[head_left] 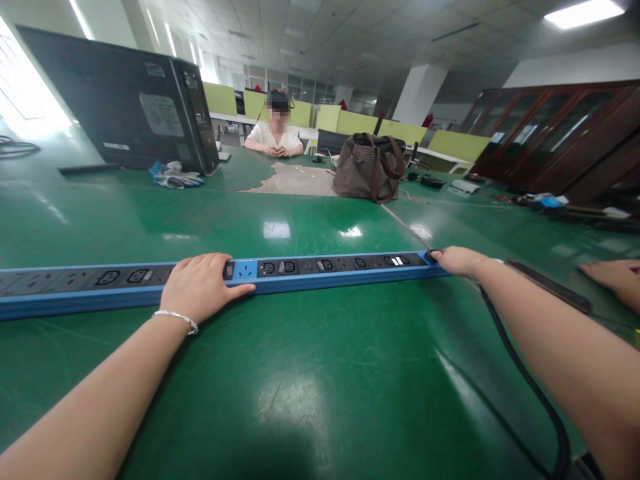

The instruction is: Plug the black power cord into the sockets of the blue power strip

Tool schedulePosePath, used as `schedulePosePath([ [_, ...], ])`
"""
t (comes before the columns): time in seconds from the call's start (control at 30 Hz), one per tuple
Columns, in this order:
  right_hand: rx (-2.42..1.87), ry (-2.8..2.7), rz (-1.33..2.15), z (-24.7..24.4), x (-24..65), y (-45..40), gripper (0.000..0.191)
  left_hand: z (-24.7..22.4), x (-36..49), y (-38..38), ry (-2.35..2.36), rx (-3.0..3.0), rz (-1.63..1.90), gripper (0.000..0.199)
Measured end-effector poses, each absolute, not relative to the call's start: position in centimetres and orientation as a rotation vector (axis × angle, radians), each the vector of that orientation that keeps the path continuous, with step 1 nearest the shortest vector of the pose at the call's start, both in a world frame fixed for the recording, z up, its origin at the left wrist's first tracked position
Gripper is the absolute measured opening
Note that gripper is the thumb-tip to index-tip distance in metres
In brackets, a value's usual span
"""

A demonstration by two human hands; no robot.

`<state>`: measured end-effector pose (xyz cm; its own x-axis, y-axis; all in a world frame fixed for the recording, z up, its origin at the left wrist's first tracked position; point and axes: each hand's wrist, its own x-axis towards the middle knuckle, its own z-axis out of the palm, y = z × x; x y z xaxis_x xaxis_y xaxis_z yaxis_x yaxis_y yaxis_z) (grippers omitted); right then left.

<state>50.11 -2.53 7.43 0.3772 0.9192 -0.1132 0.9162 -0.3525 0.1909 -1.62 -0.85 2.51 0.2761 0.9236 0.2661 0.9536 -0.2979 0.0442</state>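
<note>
A long blue power strip [300, 279] with black socket panels and one blue socket [245, 269] lies across the green table. My left hand [197, 287] is wrapped over it from above, just left of the blue socket, the thumb along its front side. At the strip's right end my right hand [457, 260] grips a small black plug [431, 256], its fingers partly hidden. The plug touches the end of the strip; how deep it sits cannot be seen. A black cable [515, 353] runs from beneath my right wrist toward the lower right.
A black computer case [115, 100] stands at the back left, with work gloves [175, 175] beside it. A brown bag [370, 167] sits behind the strip. Another person [275, 137] sits across the table. Someone's hand [613, 277] rests at the right edge near a black bar [550, 287].
</note>
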Motion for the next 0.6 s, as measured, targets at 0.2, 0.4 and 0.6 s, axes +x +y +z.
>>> schedulePosePath([
  [0.2, 2.449, 1.504, -0.086, 7.3, 49.4, -3.5, 0.056, 2.6, -1.6, -0.9, -1.773, -2.385, -0.322, 0.074],
  [0.4, 2.451, 1.473, -0.117, 7.8, 49.2, -3.1, 0.053, 2.5, -1.6, -0.9, -1.788, -2.401, -0.368, 0.075],
  [0.6, 2.508, 1.46, -0.072, 6.8, 49.4, -3.8, 0.058, 2.5, -1.6, -0.8, -1.772, -2.383, -0.327, 0.075],
])
